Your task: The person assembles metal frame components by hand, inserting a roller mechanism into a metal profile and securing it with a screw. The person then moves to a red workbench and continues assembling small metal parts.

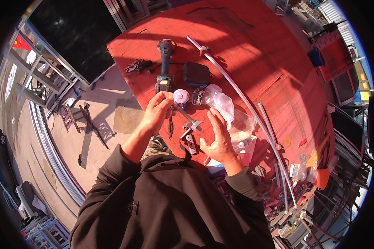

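Note:
My left hand [156, 110] is closed, its thumb and fingers pinching one end of a slim grey metal piece [186, 114] that flares out at the far end. What exactly this piece is, I cannot tell. To its right my right hand [219, 140] is open with fingers apart, close to the flared end and holding nothing. Just beyond my left fingertips stands a round container with a pale pink top [181, 96]. Below the metal piece, a flat silver plate with holes [190, 145] lies near the table edge, beside a small metal rod [185, 133].
On the red table [245, 62] lie a cordless power tool [165, 62], a dark pouch-like object [196, 74], a bunch of keys [134, 65] and clear plastic bags [220, 101]. A long metal bar [232, 79] crosses the right side. Metal frames [37, 79] stand at left.

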`<state>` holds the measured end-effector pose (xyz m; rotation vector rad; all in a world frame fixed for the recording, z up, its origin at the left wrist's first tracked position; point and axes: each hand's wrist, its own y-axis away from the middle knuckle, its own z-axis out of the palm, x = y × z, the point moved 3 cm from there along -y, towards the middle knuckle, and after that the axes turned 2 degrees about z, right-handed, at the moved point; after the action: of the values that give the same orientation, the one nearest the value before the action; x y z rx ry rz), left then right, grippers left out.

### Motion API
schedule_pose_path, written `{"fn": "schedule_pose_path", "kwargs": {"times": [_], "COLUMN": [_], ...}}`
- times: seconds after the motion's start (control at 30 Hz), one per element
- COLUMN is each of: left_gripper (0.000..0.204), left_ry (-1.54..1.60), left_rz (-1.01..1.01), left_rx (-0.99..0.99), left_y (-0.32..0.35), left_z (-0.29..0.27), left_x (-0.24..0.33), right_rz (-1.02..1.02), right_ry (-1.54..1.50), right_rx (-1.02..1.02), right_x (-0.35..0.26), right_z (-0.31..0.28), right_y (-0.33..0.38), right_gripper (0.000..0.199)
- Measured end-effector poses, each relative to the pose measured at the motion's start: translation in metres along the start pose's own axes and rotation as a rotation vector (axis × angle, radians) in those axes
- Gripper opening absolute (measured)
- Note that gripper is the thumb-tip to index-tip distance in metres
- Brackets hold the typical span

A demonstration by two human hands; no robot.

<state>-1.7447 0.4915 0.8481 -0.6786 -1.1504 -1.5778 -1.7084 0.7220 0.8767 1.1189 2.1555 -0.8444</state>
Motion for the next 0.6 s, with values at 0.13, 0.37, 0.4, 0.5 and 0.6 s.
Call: {"fn": "schedule_pose_path", "kwargs": {"times": [0.13,0.37,0.4,0.5,0.6], "left_gripper": [0.013,0.018,0.019,0.019,0.021], "left_ry": [0.026,0.076,0.076,0.09,0.134], "left_rz": [0.001,0.027,0.042,0.059,0.04], "left_rx": [0.01,-0.035,-0.041,-0.062,-0.079], "left_y": [0.003,0.014,0.015,0.018,0.018], "left_z": [0.005,0.012,0.013,0.014,0.013], "left_x": [-0.007,-0.013,-0.014,-0.017,-0.019], "right_rz": [0.089,0.497,0.53,0.6,0.631], "right_ry": [-0.067,-0.766,-0.898,-1.111,-1.172], "right_rx": [0.098,0.125,0.136,0.194,0.148], "right_x": [-0.004,0.008,0.01,0.016,0.019], "right_z": [0.016,0.029,0.029,0.026,0.024], "right_y": [0.0,0.003,0.003,0.0,-0.003], "right_gripper": [0.091,0.038,0.037,0.029,0.032]}}
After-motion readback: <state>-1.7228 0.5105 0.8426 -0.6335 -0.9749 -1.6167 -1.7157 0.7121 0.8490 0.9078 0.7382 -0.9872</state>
